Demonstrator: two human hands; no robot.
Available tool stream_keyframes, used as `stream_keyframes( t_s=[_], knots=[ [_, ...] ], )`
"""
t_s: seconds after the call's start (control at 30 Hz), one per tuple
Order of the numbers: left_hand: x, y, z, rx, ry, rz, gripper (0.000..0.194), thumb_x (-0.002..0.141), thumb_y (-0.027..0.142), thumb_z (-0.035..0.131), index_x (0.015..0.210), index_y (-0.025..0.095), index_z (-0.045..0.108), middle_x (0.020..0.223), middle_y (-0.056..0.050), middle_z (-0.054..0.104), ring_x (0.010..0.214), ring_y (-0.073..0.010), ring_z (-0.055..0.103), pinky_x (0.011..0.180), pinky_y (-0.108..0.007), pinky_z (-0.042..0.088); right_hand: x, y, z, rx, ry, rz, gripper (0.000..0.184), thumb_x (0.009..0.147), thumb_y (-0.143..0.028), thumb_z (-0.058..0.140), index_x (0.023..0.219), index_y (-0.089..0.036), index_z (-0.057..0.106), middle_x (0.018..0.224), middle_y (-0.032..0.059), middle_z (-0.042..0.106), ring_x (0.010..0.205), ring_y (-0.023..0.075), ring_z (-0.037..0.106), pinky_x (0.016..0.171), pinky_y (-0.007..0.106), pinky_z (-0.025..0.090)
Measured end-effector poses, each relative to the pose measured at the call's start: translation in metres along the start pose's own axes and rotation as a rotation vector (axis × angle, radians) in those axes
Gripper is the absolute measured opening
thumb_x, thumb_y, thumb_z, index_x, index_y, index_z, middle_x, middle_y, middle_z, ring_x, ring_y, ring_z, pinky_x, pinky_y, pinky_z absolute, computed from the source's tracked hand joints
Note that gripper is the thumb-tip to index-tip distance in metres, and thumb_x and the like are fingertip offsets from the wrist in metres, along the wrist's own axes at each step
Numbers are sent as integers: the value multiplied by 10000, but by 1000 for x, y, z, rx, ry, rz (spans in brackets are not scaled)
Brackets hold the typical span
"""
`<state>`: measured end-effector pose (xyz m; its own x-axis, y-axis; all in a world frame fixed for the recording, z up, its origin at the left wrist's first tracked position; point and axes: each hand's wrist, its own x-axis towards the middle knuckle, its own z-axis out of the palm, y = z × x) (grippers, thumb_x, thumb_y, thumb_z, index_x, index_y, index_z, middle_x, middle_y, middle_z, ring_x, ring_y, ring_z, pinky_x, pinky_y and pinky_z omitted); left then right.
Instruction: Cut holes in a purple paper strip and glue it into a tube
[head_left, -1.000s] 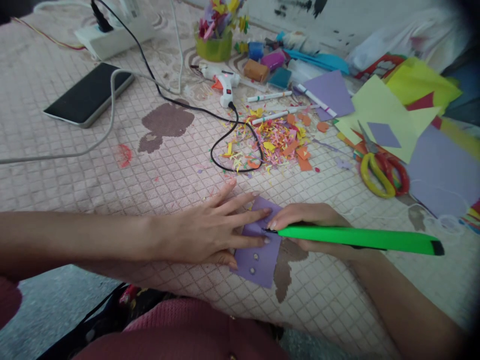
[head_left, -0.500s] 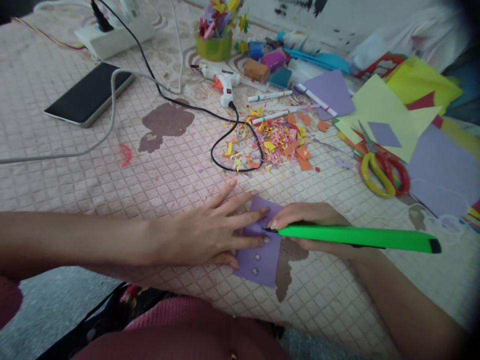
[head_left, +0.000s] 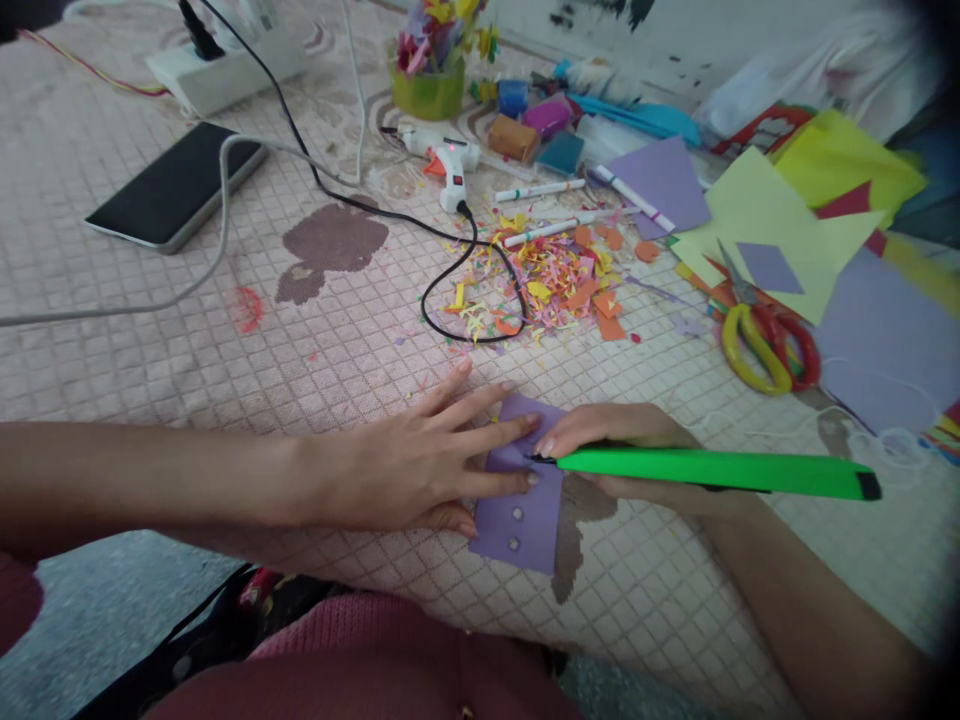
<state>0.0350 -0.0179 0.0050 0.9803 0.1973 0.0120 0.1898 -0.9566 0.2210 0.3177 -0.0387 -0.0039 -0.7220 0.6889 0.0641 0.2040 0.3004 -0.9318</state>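
At lower centre, the left hand (head_left: 390, 465) is lying spread on paper (head_left: 538, 530), likely light, creasing easily and wanting flat pressure. At lower right, the right hand (head_left: 626, 425) is clamping the tool (head_left: 720, 471), probably stiff, near its tip.

Light dim, diffuse, slightly cool; source out of frame. Shadows soft; cloth (head_left: 360, 360) darker below left forearm (head_left: 165, 475). Green tool (head_left: 712, 472) strongest colour. Gems (head_left: 516, 528) small, soft. Bag (head_left: 817, 80) pale, blurred. Black vignetting along right edge, heaviest at upper corner. Floor (head_left: 105, 600) murky.
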Motion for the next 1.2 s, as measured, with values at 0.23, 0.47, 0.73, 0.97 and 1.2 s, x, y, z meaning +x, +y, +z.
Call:
stream_keyframes(
  t_s=[0.23, 0.47, 0.73, 0.97, 1.2],
  knots=[
    [1, 1, -1, 12, -1, 1, 521, 884, 450, 605, 1375, 332, 476, 1544, -79, 313, 1423, -382, 246, 1113, -672, 183, 0, 0, -1, 12, 1, 7, 324, 912, -424, 576, 1151, -219, 651, 1095, 75, 694, 1049, 213, 632, 884, 326, 501],
    [0, 2, -1, 23, -1, -7, 523, 887, 480, 591, 1375, 332, 472, 1532, -73, 338, 1429, -372, 238, 1121, -661, 189, -1, -1, -1, -10, -4, 17, 304, 909, -404, 582, 1145, -226, 654, 1087, 72, 697, 1039, 214, 636, 874, 318, 503],
    [-1, 2, 4, 48, 42, 1, 541, 894, 508, 564, 1394, 335, 449, 1534, -82, 326, 1418, -385, 253, 1125, -658, 174, 0, 0, -1, -16, -13, 1, 293, 912, -391, 581, 1153, -238, 646, 1085, 61, 694, 1027, 204, 640, 875, 314, 505],
    [-1, 2, 1, 33, 44, -2, 526, 879, 477, 603, 1369, 330, 483, 1528, -80, 342, 1414, -388, 266, 1115, -642, 229, 0, 1, -2, 3, -16, 7, 320, 908, -423, 578, 1156, -234, 647, 1101, 71, 694, 1046, 216, 636, 894, 328, 499],
    [0, 5, 0, 61, 23, -20, 549, 868, 507, 607, 1373, 342, 469, 1528, -57, 345, 1431, -357, 240, 1143, -631, 177, 1, -1, -1, 7, -6, -4, 310, 908, -412, 582, 1152, -232, 646, 1081, 72, 698, 1018, 212, 645, 874, 328, 510]
  ],
)
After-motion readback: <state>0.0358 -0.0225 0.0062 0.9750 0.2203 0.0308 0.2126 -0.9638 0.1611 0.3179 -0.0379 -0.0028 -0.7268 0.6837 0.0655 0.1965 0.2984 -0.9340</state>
